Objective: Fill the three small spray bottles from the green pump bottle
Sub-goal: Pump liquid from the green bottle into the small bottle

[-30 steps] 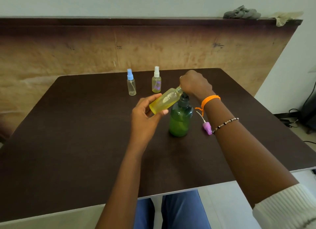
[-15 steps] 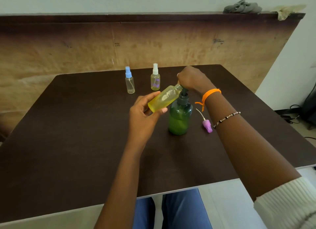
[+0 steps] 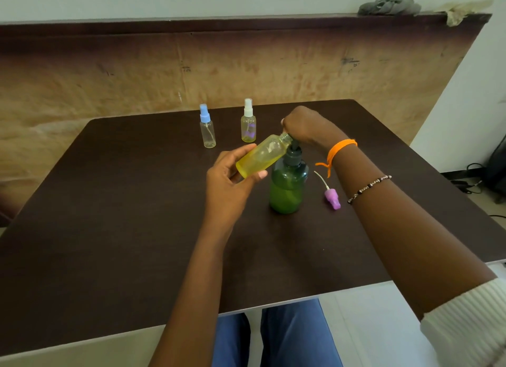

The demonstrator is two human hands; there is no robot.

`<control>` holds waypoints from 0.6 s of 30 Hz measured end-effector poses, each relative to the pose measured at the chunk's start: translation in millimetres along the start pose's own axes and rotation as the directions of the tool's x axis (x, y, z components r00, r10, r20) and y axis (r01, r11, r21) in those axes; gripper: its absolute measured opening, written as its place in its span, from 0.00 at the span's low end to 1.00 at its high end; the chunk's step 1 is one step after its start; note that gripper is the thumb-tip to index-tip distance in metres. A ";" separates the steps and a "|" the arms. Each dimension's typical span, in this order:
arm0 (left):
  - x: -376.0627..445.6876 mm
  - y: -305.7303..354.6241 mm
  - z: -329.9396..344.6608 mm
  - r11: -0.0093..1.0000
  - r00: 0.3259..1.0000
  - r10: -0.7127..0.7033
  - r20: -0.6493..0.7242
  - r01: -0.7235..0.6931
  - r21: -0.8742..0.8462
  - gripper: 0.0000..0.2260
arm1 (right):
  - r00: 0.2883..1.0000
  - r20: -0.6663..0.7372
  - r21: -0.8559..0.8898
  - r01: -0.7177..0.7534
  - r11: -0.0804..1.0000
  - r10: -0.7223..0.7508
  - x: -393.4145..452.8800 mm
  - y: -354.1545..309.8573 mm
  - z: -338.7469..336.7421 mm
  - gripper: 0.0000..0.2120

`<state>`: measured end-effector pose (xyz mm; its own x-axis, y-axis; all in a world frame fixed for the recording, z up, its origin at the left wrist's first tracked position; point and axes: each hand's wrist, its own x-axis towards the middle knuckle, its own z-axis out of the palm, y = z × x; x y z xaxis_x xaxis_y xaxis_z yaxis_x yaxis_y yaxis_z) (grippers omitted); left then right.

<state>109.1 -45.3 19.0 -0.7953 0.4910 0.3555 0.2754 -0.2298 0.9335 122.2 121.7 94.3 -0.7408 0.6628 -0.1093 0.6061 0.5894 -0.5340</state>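
Pinched between thumb and fingers of the left hand (image 3: pixel 230 180), a small uncapped clear plastic bottle (image 3: pixel 261 157) holding yellow liquid tilts so its open neck meets the spout of the dark-green translucent pump bottle (image 3: pixel 287 187), which stands on the dark brown table (image 3: pixel 109 229). Curled over the pump head, the right hand (image 3: pixel 306 125) presses on it; the tilt probably lets liquid run down inside. Its purple spray cap with dip tube (image 3: pixel 331 198) lies just right of the pump bottle, ready to refit. Further back stand a blue-capped spray bottle (image 3: pixel 207 128), nearly empty, and a white-capped one (image 3: pixel 248 124).
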 end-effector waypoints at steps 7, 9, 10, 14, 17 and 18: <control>-0.8 -4.9 1.4 1.000 1.000 -0.014 -0.016 0.015 0.003 0.22 | 1.000 -0.008 0.072 0.013 0.997 -0.012 -0.2 6.1 8.4 0.18; -1.2 -4.4 1.0 1.000 1.000 -0.014 -0.018 0.015 0.007 0.22 | 1.000 0.001 0.095 0.002 0.995 -0.002 0.6 5.0 10.0 0.18; -1.4 -3.5 1.0 1.000 1.000 -0.015 -0.019 0.015 0.012 0.23 | 1.000 0.005 0.096 -0.002 0.995 0.002 -1.0 4.0 9.4 0.18; -1.5 2.3 0.7 1.000 1.000 -0.018 -0.014 0.018 0.006 0.22 | 0.998 -0.044 0.037 -0.037 0.999 0.038 -2.4 0.5 -0.8 0.13; -1.4 4.6 0.4 1.000 1.000 -0.025 -0.013 0.025 -0.001 0.22 | 0.999 -0.050 -0.001 -0.010 1.000 0.010 0.4 -0.9 -1.3 0.10; -1.4 4.9 1.0 1.000 1.000 -0.027 -0.013 0.027 0.005 0.21 | 0.999 -0.041 0.009 -0.009 1.000 0.010 -0.9 -1.0 -0.1 0.12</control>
<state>112.1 -46.3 23.1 -0.8093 0.4863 0.3296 0.2564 -0.2125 0.9429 122.3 120.5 95.0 -0.7224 0.6869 -0.0798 0.6105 0.5792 -0.5402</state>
